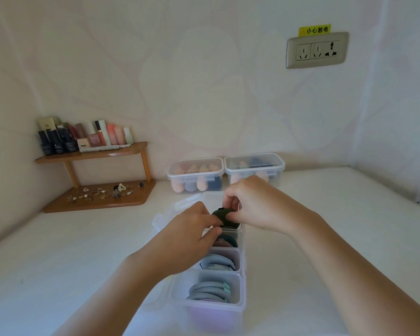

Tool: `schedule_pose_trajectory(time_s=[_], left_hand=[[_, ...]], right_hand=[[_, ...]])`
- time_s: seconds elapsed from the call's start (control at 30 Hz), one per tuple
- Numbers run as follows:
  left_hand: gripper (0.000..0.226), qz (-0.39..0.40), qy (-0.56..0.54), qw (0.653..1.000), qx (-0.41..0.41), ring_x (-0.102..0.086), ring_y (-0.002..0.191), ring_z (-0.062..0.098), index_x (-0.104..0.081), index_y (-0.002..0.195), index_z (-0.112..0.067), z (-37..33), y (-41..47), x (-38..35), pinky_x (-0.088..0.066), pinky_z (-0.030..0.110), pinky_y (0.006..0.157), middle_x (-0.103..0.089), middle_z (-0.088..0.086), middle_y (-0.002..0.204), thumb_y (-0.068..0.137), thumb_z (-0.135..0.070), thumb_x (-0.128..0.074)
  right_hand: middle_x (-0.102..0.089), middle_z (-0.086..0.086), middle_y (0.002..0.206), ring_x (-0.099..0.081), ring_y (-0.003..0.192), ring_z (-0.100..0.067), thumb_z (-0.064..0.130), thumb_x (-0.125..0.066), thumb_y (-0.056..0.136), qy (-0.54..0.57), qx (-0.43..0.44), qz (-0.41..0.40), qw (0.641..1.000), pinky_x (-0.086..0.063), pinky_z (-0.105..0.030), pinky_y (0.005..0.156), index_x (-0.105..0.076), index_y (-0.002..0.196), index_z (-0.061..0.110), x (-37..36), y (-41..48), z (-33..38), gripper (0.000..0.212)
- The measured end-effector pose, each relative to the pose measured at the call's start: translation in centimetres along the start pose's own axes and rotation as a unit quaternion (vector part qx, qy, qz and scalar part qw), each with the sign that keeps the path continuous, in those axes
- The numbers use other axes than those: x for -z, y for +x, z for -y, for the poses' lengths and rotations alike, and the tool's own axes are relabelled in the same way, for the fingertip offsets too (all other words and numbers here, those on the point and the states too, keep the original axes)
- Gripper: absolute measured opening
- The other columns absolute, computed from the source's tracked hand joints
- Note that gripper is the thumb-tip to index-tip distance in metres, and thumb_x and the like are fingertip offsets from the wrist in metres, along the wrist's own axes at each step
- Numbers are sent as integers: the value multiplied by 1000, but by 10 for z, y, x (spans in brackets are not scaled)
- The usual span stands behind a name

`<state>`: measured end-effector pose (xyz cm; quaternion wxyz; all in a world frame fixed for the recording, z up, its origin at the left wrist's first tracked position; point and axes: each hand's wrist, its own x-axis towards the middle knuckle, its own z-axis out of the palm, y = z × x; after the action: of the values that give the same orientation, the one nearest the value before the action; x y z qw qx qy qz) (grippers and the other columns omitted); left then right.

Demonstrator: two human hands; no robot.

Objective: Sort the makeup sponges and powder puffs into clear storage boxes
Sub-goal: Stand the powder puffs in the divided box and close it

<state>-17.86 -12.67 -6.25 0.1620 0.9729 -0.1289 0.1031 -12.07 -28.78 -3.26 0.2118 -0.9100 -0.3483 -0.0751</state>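
Observation:
A long clear storage box (243,275) with compartments lies open in front of me. Blue-grey powder puffs (210,291) stand on edge in its nearest compartment, more blue-grey puffs (218,262) fill the one behind, and dark and mauve puffs (224,241) sit further back. Over the far compartment, my left hand (188,229) and my right hand (251,202) both pinch a dark green powder puff (222,215). Two closed clear boxes stand at the wall: the left one (195,174) and the right one (255,167) each hold teardrop makeup sponges.
The open box's clear lid (177,207) lies hinged to the left. A wooden corner shelf (95,154) at the left carries cosmetics bottles above and small jewellery below. A wall socket (317,49) sits high on the right. The surface is white.

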Motion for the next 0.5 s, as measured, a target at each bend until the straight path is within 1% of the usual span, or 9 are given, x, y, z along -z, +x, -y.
schedule_pose_trajectory(time_s=[0.07, 0.13, 0.23, 0.3, 0.37, 0.4, 0.43, 0.5], left_hand=[[29, -4, 3, 1000, 2, -47, 83, 2, -62, 117, -32, -1, -1, 0, -35, 7, 65, -46, -11, 97, 97, -36, -41], [30, -2, 9, 1000, 8, -48, 87, 4, -61, 119, -32, -2, 0, 0, -35, 7, 67, -48, -9, 102, 97, -37, -41], [32, -9, 30, 1000, 4, -46, 93, 4, -61, 121, -34, -3, 0, 0, -34, 6, 69, -47, -9, 108, 97, -39, -41], [32, -14, 41, 999, -2, -43, 94, 2, -61, 120, -34, -3, -1, 0, -34, 6, 71, -45, -11, 112, 96, -40, -41], [31, -16, 44, 999, -7, -44, 96, 2, -61, 120, -34, -5, -2, 1, -35, 8, 77, -46, -12, 116, 96, -39, -42], [30, -18, 42, 999, -8, -46, 98, 2, -61, 120, -33, -5, -2, 1, -36, 10, 80, -47, -13, 119, 96, -39, -42], [30, -18, 38, 999, -7, -49, 99, 3, -59, 120, -32, -6, -2, 1, -38, 12, 83, -49, -13, 120, 96, -38, -42], [28, -16, 32, 999, -1, -52, 102, 5, -57, 120, -31, -6, -2, 1, -39, 14, 85, -54, -12, 119, 96, -37, -42]], right_hand=[[-63, 9, 77, -58, 74, -9, 16, -68, 79, -20, 6, 6, 1000, -46, -23, 63, -73, 84, 19, -1, 0, 1, 8], [-61, 6, 81, -58, 79, -14, 16, -69, 78, -48, 11, 15, 999, -46, -26, 62, -75, 84, 21, -4, 0, 1, 11], [-55, 2, 76, -58, 79, -22, 15, -68, 78, -86, -6, 14, 996, -41, -27, 56, -76, 87, 22, -7, 1, 3, 14], [-60, -3, 81, -59, 81, -25, 14, -65, 81, -120, -10, 8, 993, -39, -27, 54, -76, 90, 19, -9, 1, 5, 15], [-65, -6, 87, -60, 82, -23, 16, -64, 84, -122, -11, 14, 992, -38, -25, 54, -75, 93, 16, -9, 0, 5, 14], [-65, -6, 85, -60, 78, -21, 19, -63, 86, -98, -16, 29, 995, -39, -26, 55, -75, 91, 13, -7, 0, 4, 14], [-64, -5, 79, -57, 70, -18, 22, -62, 88, -62, -21, 51, 997, -39, -27, 55, -74, 86, 10, -5, -1, 3, 17], [-54, -5, 65, -41, 55, -13, 24, -60, 90, -10, -33, 94, 995, -31, -26, 50, -69, 73, 6, 1, -4, 2, 26]])
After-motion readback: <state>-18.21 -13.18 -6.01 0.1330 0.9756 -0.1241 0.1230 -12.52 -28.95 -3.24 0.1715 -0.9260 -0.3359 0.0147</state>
